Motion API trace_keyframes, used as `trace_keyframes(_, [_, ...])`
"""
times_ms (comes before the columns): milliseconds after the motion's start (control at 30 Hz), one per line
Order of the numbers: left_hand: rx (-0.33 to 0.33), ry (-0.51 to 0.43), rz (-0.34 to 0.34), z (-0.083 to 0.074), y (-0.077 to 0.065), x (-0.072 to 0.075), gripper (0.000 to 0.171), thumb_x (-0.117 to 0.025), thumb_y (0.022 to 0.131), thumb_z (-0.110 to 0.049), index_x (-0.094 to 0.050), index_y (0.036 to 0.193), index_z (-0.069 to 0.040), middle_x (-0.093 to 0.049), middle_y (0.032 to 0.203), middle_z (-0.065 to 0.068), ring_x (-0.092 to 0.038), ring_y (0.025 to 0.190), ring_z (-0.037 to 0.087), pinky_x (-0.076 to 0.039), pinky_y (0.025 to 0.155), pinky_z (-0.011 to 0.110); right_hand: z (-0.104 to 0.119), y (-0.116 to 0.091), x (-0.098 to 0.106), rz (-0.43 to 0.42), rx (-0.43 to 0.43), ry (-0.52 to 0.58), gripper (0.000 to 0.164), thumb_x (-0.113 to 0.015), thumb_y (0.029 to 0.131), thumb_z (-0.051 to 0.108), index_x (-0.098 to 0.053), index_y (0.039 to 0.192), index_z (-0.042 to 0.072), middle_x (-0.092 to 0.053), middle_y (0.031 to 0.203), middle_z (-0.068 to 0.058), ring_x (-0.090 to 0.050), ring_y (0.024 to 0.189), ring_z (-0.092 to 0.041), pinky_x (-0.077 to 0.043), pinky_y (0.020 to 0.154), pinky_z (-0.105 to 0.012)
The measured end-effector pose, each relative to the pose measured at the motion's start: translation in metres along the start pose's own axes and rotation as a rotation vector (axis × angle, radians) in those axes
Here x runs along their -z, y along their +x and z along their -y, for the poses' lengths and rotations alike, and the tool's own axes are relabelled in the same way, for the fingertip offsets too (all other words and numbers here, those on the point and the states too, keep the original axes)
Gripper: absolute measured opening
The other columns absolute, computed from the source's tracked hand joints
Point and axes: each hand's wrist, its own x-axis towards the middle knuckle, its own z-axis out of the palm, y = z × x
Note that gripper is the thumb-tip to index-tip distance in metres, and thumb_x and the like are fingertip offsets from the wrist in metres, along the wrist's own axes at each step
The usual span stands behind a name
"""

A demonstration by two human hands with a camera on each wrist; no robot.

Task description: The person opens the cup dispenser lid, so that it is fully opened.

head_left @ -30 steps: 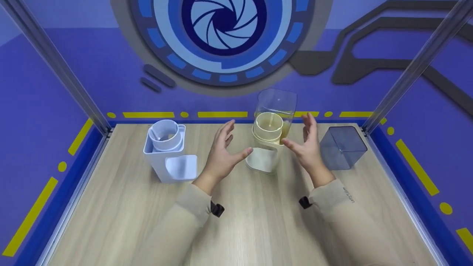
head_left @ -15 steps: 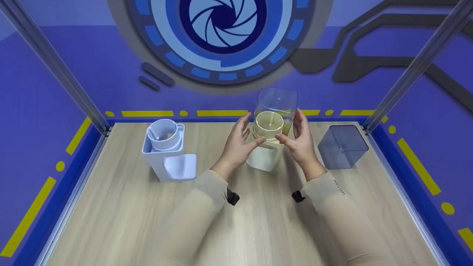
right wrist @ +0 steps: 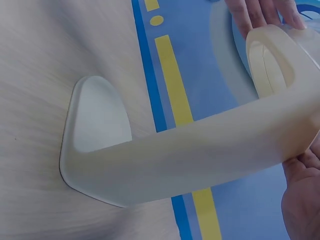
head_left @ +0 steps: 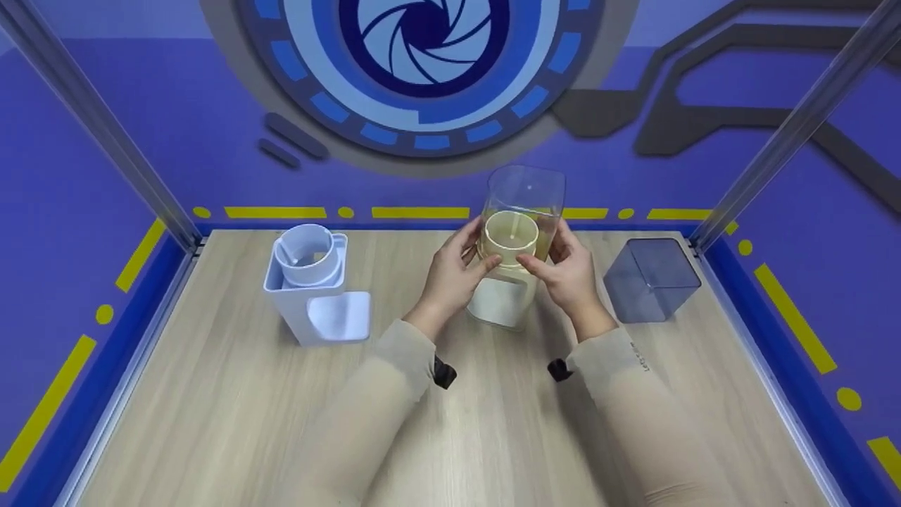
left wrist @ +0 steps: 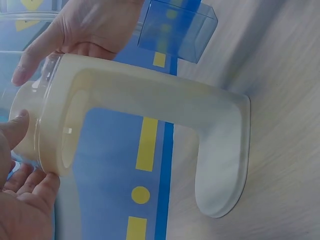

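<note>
2 sides of the cream dispenser's (head_left: 498, 303) upper end are gripped, by the left hand (head_left: 452, 274) and right hand (head_left: 567, 273); its foot rests on the table (head_left: 486, 429). Pressure is best matched from either side, since the clear, overhanging container (head_left: 529, 189) could tip.

Head view: from above and behind left hand (head_left: 452, 273) and right hand (head_left: 569, 272), facing forward and down; farthest off, taking in most of tabletop (head_left: 486, 436) and back wall (head_left: 366, 190). Wrist views: lower, much nearer, facing forward, turned sideways opposite ways, sharing cream stand (left wrist: 160, 97) and both hands; exact tilt hard to judge.
</note>
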Motion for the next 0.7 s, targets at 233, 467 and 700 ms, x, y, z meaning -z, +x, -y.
trace_keyframes(233, [-0.013, 0.047, -0.008, -0.003, -0.009, 0.004, 0.077, -0.082, 0.104, -0.012, -0.045, 0.171, -0.001, -0.052, 0.173, 0.022, -0.055, 0.160, 0.036, -0.050, 0.132, 0.040, -0.001, -0.001, 0.000, 0.024, -0.021, 0.013, 0.089, -0.090, 0.089, -0.006, -0.051, 0.168, 0.003, -0.070, 0.153, -0.027, -0.072, 0.130, -0.012, -0.057, 0.117, -0.019])
trace_keyframes(467, [-0.038, 0.069, -0.019, -0.007, -0.023, 0.008, 0.068, -0.079, 0.108, -0.018, -0.050, 0.168, -0.001, -0.056, 0.169, 0.021, -0.060, 0.156, 0.036, -0.055, 0.127, 0.035, -0.001, -0.006, 0.006, 0.081, -0.072, 0.043, 0.070, -0.089, 0.090, -0.005, -0.062, 0.155, -0.003, -0.076, 0.139, -0.023, -0.075, 0.114, -0.013, -0.067, 0.089, -0.020])
trace_keyframes(700, [-0.088, 0.046, -0.025, -0.008, -0.038, 0.011, 0.059, -0.078, 0.109, -0.018, -0.057, 0.161, 0.000, -0.061, 0.163, 0.020, -0.063, 0.152, 0.036, -0.060, 0.121, 0.032, -0.003, -0.012, 0.011, 0.125, -0.103, 0.199, 0.068, -0.084, 0.083, -0.014, -0.063, 0.148, -0.009, -0.082, 0.123, -0.002, -0.077, 0.106, -0.013, -0.068, 0.083, -0.021])
